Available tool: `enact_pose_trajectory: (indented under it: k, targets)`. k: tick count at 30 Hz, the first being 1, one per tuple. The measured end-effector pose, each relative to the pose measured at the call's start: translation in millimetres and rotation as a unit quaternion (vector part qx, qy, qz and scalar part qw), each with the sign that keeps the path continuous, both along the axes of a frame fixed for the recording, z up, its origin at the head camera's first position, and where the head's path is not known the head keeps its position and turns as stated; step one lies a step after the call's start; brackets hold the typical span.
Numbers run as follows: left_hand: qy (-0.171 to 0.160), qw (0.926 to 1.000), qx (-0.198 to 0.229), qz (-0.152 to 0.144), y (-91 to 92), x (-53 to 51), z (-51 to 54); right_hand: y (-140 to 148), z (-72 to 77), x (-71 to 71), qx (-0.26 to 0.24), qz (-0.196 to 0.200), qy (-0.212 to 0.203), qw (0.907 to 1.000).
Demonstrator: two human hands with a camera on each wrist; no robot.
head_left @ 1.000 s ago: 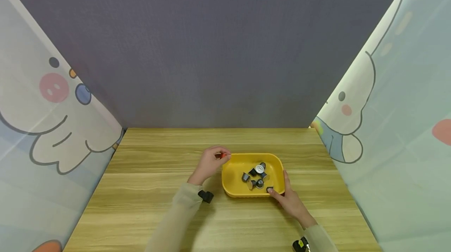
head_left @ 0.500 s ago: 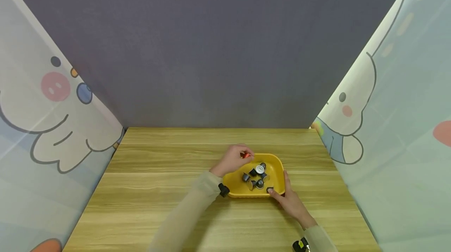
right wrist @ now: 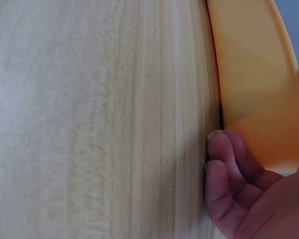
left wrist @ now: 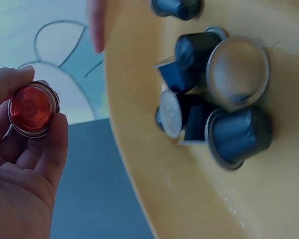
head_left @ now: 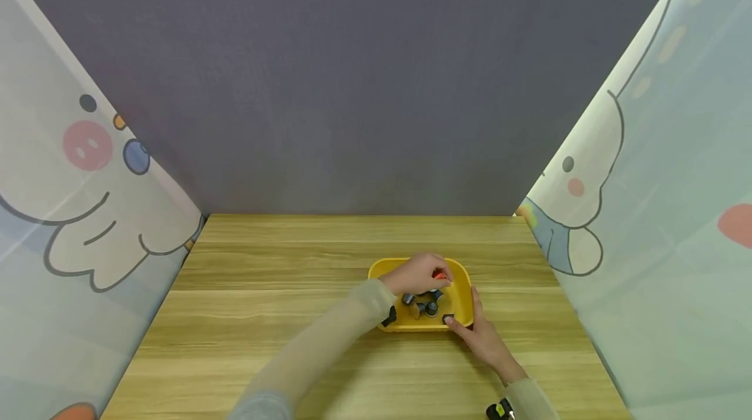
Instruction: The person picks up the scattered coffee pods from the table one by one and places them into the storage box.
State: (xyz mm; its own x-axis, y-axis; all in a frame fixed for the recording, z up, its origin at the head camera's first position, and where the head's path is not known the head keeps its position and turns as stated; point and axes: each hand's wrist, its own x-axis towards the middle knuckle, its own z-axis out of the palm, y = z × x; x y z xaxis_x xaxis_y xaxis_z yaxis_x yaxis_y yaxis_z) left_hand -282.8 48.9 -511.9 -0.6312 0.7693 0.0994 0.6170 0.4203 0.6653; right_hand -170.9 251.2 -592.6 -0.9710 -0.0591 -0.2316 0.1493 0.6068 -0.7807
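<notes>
My left hand [head_left: 418, 274] is over the yellow tray [head_left: 464, 297], pinching a red coffee capsule [left wrist: 32, 109] between thumb and fingers. In the left wrist view the capsule shows its round red face. Several dark coffee capsules [left wrist: 241, 133] lie jumbled in the tray, one with a tan lid [left wrist: 238, 72] facing up; the left hand hides part of the pile in the head view. My right hand [head_left: 486, 341] grips the tray's near right corner, thumb at the rim beside a lone dark capsule [head_left: 448, 319]. In the right wrist view its fingers curl against the tray's outer wall [right wrist: 259, 84].
The tray stands on a wood-grain table [head_left: 264, 302]. A dark grey wall [head_left: 364, 80] rises behind the table's far edge. Cartoon-printed curtains [head_left: 658, 211] flank both sides. Black wrist devices [head_left: 499, 409] are strapped to the sleeves.
My left hand has travelled right, from the tray's far left corner to over its middle right, with the red coffee capsule still pinched. The right hand and tray have stayed nearly in place.
</notes>
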Motion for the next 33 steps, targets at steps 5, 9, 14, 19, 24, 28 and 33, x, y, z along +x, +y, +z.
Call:
enact_pose_trajectory:
  k: [5,9,14,19,24,28,33]
  targets:
    - [0.033,0.9978,-0.040,-0.041,14.1,1.8,-7.9,0.2,0.7,-0.4,-0.003,0.003,0.004,1.0000]
    - [0.075,0.9927,-0.065,-0.069,22.1,4.2,-12.0,0.4,1.7,-1.1,-0.004,0.002,0.011,0.9999]
    - [0.094,0.9861,-0.097,-0.098,27.8,5.1,-16.2,1.1,1.8,-2.6,-0.003,0.005,0.015,0.9999]
    - [0.103,0.9805,-0.129,-0.107,33.6,7.1,-14.8,2.6,-0.7,-3.0,-0.004,0.006,0.014,0.9999]
    - [0.109,0.9719,-0.174,-0.115,39.6,13.1,-15.8,1.9,-3.1,-1.0,-0.013,0.011,0.011,0.9998]
    - [0.120,0.9649,-0.201,-0.118,43.6,17.9,-19.6,1.1,-3.8,-0.5,-0.014,0.012,0.012,0.9998]
    - [0.125,0.9622,-0.214,-0.114,46.5,20.0,-23.1,2.4,-3.1,-0.5,-0.012,0.012,0.006,0.9998]
